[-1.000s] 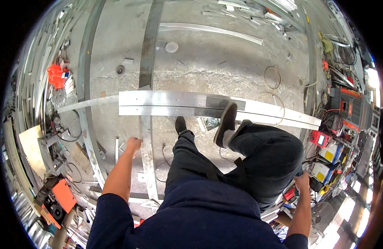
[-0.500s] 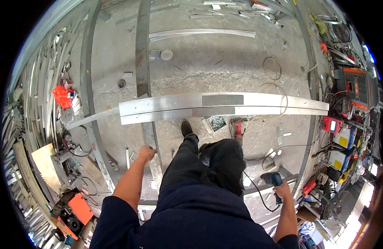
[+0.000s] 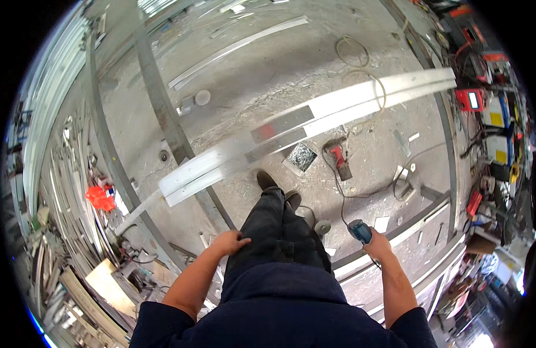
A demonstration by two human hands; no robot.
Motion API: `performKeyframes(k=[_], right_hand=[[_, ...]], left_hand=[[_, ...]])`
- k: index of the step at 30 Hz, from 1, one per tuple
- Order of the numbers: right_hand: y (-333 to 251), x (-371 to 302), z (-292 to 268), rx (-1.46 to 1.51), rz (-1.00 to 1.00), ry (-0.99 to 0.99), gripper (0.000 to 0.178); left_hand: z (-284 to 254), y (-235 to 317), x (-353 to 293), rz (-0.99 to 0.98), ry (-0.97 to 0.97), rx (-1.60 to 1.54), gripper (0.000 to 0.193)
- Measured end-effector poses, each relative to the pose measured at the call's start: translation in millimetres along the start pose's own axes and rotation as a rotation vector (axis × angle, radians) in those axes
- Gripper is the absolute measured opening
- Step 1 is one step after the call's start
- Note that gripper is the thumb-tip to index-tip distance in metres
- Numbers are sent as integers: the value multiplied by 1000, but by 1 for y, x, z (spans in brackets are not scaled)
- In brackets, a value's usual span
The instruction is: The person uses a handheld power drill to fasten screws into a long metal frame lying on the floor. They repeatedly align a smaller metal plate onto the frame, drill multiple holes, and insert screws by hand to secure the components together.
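Note:
My right hand (image 3: pixel 377 246) grips a blue corded power drill (image 3: pixel 359 231), held above the floor on my right; its cable runs to the floor. My left hand (image 3: pixel 229 242) hangs beside my thigh, its fingers loosely curled, and nothing shows in it. Ahead of my feet, long silvery metal profiles (image 3: pixel 349 106) lie side by side across steel beams. On them rests a dark grey flat plate (image 3: pixel 291 123), with a narrower strip (image 3: pixel 279 142) alongside. Small metal screws (image 3: pixel 302 157) fill an open box on the floor close to the profiles.
A red power tool (image 3: pixel 340 161) lies by the screws, with cable trailing around it. Steel beams (image 3: pixel 163 104) cross the concrete floor. Metal offcuts and an orange-red bag (image 3: pixel 99 198) crowd the left; a red machine (image 3: pixel 471 100) and other equipment line the right. A thin hose (image 3: pixel 379 87) loops over the profiles.
My view has turned, so the profiles now slant up to the right. My left hand has come in against my thigh. The drill stays in my right hand, now closer to my body. My legs have shifted.

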State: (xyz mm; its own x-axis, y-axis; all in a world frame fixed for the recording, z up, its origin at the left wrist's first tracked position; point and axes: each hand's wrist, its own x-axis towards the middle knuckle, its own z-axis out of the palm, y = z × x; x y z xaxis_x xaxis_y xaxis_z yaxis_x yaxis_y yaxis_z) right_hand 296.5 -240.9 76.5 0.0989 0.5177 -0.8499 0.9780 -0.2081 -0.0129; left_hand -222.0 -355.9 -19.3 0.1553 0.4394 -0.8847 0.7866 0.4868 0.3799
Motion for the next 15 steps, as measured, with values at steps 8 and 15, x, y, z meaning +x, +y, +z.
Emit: performKeyframes(k=[8,15], right_hand=[[53,-4,88,-4,88,-75,77],[61,16,154,38,253,-256,63]], left_hand=[[-34,48,-28,187,-823,-45,29],[-34,47,22,11,-941,357,29]])
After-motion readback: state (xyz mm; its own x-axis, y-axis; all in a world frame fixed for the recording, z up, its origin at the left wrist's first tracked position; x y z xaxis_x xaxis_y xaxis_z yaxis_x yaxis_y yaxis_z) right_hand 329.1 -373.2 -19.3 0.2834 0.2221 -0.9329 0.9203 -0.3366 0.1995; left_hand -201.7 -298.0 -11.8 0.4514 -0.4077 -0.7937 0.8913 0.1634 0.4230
